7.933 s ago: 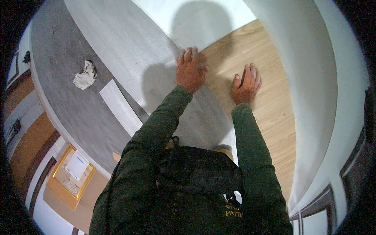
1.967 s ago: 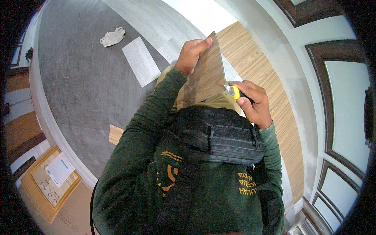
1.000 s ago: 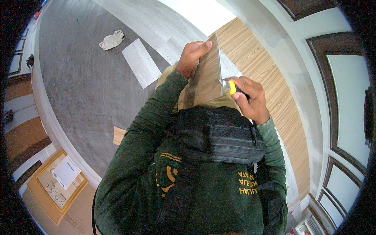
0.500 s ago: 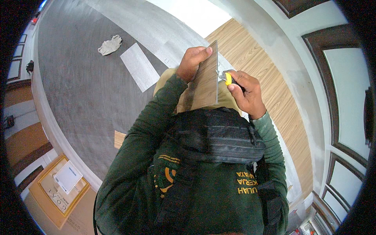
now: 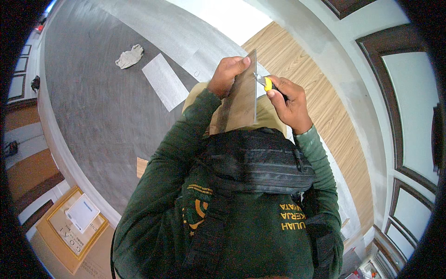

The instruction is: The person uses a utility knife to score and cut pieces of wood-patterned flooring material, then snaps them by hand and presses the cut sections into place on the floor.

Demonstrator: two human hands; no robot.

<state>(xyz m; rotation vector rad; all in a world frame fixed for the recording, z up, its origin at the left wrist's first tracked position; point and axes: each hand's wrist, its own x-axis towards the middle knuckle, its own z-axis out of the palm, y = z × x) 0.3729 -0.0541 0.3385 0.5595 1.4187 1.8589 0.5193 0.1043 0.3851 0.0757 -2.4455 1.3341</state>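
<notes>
My left hand (image 5: 226,74) grips a wood-patterned plank piece (image 5: 240,103), held on edge over my lap and tilted, its thumb on the near face. My right hand (image 5: 290,101) is closed on a yellow-and-black utility knife (image 5: 268,83), whose metal tip is at the plank's right edge, near its upper part. A black chest bag (image 5: 262,165) sits just below both hands. Khaki trouser legs show behind the plank, which hides part of my left hand's fingers.
A dark grey floor (image 5: 93,111) carries a crumpled rag (image 5: 129,56), a pale grey plank (image 5: 163,81) and a small wood piece (image 5: 141,166). Laid wood-look planks (image 5: 323,107) run along the right wall (image 5: 367,83). Cardboard with a gold frame (image 5: 67,232) lies at lower left.
Since the oldest frame, both hands have left the floor and now hold plank and knife. Over the last two seconds the knife has moved up along the plank's edge.
</notes>
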